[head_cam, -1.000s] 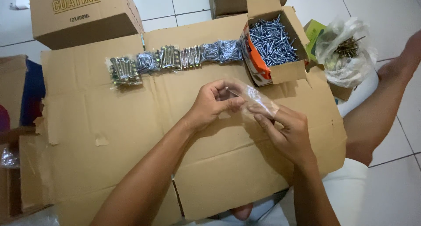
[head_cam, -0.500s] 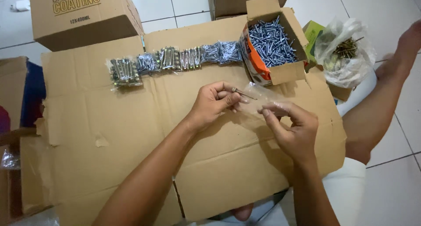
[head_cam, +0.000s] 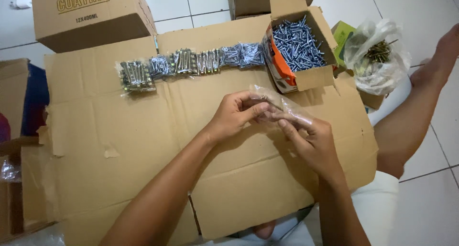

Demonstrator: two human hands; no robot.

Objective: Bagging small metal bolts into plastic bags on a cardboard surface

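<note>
Flattened cardboard sheet (head_cam: 143,145) spread over tiled floor (head_cam: 430,179), bare room toward its near edge. Mid-sheet, left hand (head_cam: 234,116) and right hand (head_cam: 313,145) meet, fingers (head_cam: 253,111) pinched together on a small clear plastic bag (head_cam: 282,105).

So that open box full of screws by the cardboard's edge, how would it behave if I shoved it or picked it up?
The open box of screws is heaped with loose metal, so it probably feels heavy for its size. Its thin cardboard walls and raised flap may flex, so support underneath seems wise. It already sits tilted, so a shove could spill screws onto the flattened cardboard.
</note>
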